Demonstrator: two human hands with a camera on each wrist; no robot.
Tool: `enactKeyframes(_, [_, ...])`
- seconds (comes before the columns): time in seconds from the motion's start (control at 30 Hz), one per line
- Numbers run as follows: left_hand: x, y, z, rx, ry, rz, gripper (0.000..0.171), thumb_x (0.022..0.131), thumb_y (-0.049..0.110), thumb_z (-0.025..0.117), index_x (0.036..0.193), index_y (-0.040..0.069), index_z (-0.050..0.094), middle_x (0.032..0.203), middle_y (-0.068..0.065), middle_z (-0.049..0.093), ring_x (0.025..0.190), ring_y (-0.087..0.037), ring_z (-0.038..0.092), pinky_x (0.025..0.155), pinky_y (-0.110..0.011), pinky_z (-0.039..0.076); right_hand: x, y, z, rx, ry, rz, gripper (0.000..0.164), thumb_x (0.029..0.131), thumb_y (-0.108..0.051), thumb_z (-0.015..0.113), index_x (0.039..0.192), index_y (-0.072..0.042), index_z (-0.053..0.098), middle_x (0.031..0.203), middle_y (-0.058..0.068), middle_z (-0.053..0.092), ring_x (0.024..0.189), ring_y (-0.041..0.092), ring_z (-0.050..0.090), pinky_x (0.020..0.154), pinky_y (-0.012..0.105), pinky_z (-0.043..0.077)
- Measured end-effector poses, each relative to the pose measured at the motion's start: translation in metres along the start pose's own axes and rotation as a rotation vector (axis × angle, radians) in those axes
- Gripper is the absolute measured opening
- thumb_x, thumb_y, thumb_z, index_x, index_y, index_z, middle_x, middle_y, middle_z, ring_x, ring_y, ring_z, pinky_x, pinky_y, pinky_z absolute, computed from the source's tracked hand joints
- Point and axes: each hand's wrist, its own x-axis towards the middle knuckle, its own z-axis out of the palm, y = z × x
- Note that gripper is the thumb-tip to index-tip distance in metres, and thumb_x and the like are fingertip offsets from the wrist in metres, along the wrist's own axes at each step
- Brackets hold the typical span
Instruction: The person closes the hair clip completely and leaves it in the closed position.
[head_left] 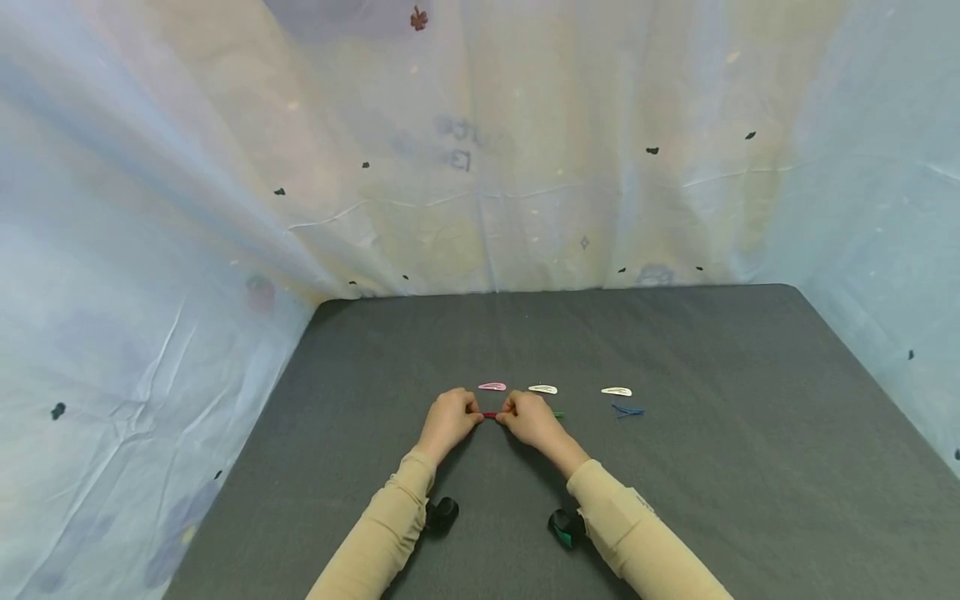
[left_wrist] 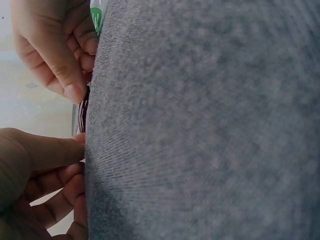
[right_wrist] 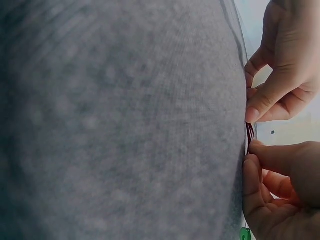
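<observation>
A small bundle of thin dark red strands (head_left: 490,415) lies low at the grey tabletop between the two hands; its exact kind cannot be told. My left hand (head_left: 450,419) pinches its left end, thumb against fingertips. The other end is pinched by my right hand (head_left: 531,419). In the right wrist view the red strands (right_wrist: 250,134) run side by side between the fingertips, their ends covered. Just beyond the right hand a green bundle (head_left: 558,414) shows, partly hidden. Behind the hands are a pink snap hair clip (head_left: 492,387) and a white snap hair clip (head_left: 543,389).
Farther right lie another pale snap clip (head_left: 617,392) and a loose blue bundle of strands (head_left: 628,411). Black wrist devices (head_left: 442,517) sit under both sleeves. A patterned curtain (head_left: 525,208) hangs behind and beside the grey table (head_left: 720,467).
</observation>
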Motion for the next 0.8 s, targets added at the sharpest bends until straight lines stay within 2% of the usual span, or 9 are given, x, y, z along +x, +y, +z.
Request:
enactKeyframes(0.37, [-0.002,0.002,-0.001,-0.021,0.016,-0.021,0.012,0.073,0.011,0.076,0.072,0.007,0.066,0.068,-0.003,0.056,0.059,-0.01,0.047,0.054,-0.023,0.038,0.001,-0.001,0.001,-0.02,0.008,-0.005,0.014,0.079,-0.011,0.07,0.078,-0.004,0.058,0.068,0.004,0.057,0.059,0.011,0.047,0.053,0.022,0.037])
enactKeyframes(0.6, [-0.001,0.001,-0.002,-0.031,0.01,-0.011,0.011,0.074,0.012,0.076,0.074,0.007,0.066,0.07,-0.004,0.055,0.06,-0.012,0.048,0.055,-0.024,0.039,-0.001,-0.002,-0.004,0.026,-0.005,-0.009,0.013,0.08,-0.014,0.07,0.079,-0.006,0.06,0.067,0.003,0.057,0.058,0.01,0.048,0.053,0.023,0.037])
enactKeyframes(0.8, [0.0,0.008,-0.006,-0.028,-0.013,-0.011,0.013,0.075,0.014,0.075,0.076,0.007,0.065,0.072,-0.003,0.055,0.061,-0.011,0.047,0.056,-0.024,0.039,-0.004,-0.002,-0.011,0.046,-0.018,-0.017,0.013,0.082,-0.016,0.068,0.085,-0.005,0.061,0.069,0.002,0.057,0.059,0.011,0.047,0.054,0.023,0.037])
